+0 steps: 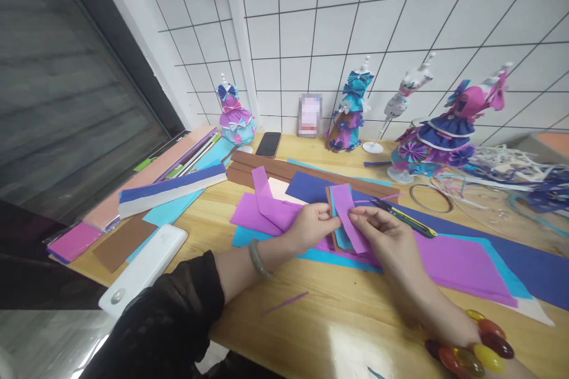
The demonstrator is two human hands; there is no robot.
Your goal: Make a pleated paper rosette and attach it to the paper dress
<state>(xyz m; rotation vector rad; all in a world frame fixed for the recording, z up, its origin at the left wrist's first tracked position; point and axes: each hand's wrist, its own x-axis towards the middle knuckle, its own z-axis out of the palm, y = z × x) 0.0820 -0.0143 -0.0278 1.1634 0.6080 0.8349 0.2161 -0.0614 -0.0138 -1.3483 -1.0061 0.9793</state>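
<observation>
- Purple strip is small, but I hold it above the wooden desk, over big purple and blue sheets.
- Four dressed mannequins stand by the wall.
- My left hand pinches the strip's left edge.
- My right hand pinches its lower end.
- A cutter knife lies just behind my right hand.

A pale wooden worktop stands against a white wall ruled by thin dark lines into large squares. A white upright post runs down the wall. To the left a dark window with a black frame shows grey. Light glares off the worktop's near edge.
</observation>
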